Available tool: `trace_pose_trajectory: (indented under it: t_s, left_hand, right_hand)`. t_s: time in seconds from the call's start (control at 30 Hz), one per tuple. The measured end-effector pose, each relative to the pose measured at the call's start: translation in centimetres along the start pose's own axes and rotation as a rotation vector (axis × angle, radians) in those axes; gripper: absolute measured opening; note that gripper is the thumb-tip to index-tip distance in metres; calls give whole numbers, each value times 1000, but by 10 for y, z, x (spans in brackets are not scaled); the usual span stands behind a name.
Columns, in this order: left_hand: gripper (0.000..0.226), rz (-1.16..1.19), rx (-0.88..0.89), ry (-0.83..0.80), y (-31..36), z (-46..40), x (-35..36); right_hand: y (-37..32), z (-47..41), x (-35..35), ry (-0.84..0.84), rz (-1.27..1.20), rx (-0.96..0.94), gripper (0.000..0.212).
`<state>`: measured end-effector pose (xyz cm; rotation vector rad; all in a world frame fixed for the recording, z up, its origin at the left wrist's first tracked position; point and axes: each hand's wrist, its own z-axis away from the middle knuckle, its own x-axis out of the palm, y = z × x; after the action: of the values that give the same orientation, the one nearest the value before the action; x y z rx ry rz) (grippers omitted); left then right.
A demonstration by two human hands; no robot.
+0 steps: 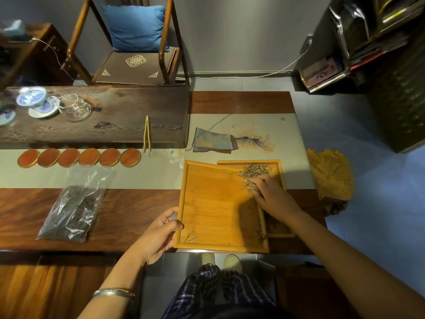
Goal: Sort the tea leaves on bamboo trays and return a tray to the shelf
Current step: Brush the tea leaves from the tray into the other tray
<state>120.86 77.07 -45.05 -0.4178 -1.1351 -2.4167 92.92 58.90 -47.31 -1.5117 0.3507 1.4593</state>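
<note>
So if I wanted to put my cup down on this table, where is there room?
Free patches: the pale runner between the coasters and the tray, and the bare wood between the plastic bag of dark tea and the left hand. Crowded: the right end, with overlapping trays, tea leaves, the right hand and a yellow cloth.

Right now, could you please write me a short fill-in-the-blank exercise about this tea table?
1. The left hand grips the upper tray by its ____ edge.
2. The right hand sweeps the pale ____ at the tray's far right corner.
3. The coasters in the row number ____.
4. The blue cushion rests on a ____.

Missing words: left; leaves; six; chair
</note>
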Motion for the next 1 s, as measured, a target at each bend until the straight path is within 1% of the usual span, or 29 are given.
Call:
trace_pose_trajectory:
  t_s: [0.13,0.23,0.33,0.43,0.57,0.67,0.77,0.87,0.93,1.0]
  left_hand:
    - [42,-23,-13,6,-1,1,-1]
    - [47,-53,-31,24,-3,2,-1]
    - [44,-26,-23,27,-3,3,-3]
    - [49,18,-10,53,-1,2,-6]
    - [48,19,7,63,1,0,-8]
    - [49,45,26,58,3,-2,-8]
    - [50,46,33,57,4,-4,-8]
    - [49,28,43,56,5,-6,-6]
    - [48,37,44,49,6,-6,-4]
    - [48,35,36,43,7,-5,-2]
  right_hand:
    - [-2,-11,2,35,-72,77,37]
    - [1,-18,1,85,-90,136,33]
    - [8,-20,-4,107,-56,169,28]
    - [9,-19,-11,152,-20,214,26]
    - [0,-13,-18,197,-22,177,27]
    - [-8,1,-21,211,-93,102,27]
    - [-14,21,-21,132,-188,37,30]
    - [-13,41,-16,14,-190,15,44]
    - [-11,50,-11,-26,-186,20,51]
    - [-9,50,-7,-34,-204,40,52]
